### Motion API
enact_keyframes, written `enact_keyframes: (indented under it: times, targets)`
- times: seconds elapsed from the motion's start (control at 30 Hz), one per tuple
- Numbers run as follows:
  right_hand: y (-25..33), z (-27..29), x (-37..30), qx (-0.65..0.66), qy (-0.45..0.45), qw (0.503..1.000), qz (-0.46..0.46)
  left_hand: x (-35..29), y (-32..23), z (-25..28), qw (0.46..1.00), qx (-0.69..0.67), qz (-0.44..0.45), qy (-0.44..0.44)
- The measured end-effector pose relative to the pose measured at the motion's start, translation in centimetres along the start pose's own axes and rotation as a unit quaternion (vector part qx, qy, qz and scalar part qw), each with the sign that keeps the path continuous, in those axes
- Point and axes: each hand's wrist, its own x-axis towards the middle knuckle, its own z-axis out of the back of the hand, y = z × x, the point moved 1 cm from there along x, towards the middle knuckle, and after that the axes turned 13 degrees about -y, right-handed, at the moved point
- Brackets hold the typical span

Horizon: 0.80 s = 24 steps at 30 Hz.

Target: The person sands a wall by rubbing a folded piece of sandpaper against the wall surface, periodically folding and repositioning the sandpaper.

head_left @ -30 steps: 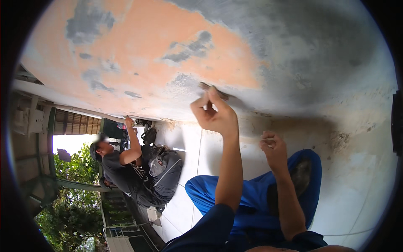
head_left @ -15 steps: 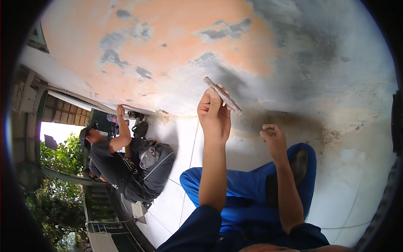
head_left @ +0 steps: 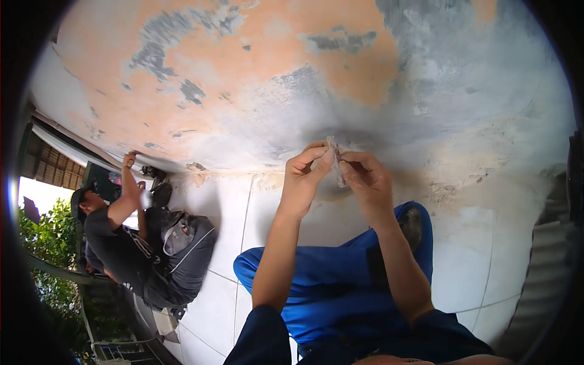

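Note:
A thin, speckled grey-brown strip (head_left: 333,147), seen nearly edge-on, is held between my two hands in front of the wall. I cannot make out its exact kind. From the left, my left hand (head_left: 304,177) pinches it with thumb and fingers. On its other side my right hand (head_left: 368,176) grips it too, fingers bent and closed. The strip stands tilted, top end leaning left. Behind it rises the wall (head_left: 267,115), with peach paint and rough grey patches; my hands' shadow falls on its lower part.
To the left a person in black (head_left: 131,243) sits by the wall, one arm raised to it. White floor tiles (head_left: 222,243) run along the wall's base. My folded legs in blue trousers (head_left: 328,292) are below my hands. A corrugated sheet (head_left: 529,280) stands at the right.
My right hand has risen to the strip and now grips it along with my left. The strip has come lower and turned more upright. The view has shifted to the right.

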Motion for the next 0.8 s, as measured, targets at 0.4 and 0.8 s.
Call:
enact_keyframes:
  times: [0.4,0.8]
  targets:
    - [-1.2,-0.9,1.9,-0.202,-0.051,0.975,0.075,-0.4,6.7,10.7,0.983,0.139,0.119,-0.014]
    - [2.7,-7.6,11.5,-0.382,-0.056,0.742,0.547,-0.4,16.9,18.9,0.958,0.08,0.185,-0.205]
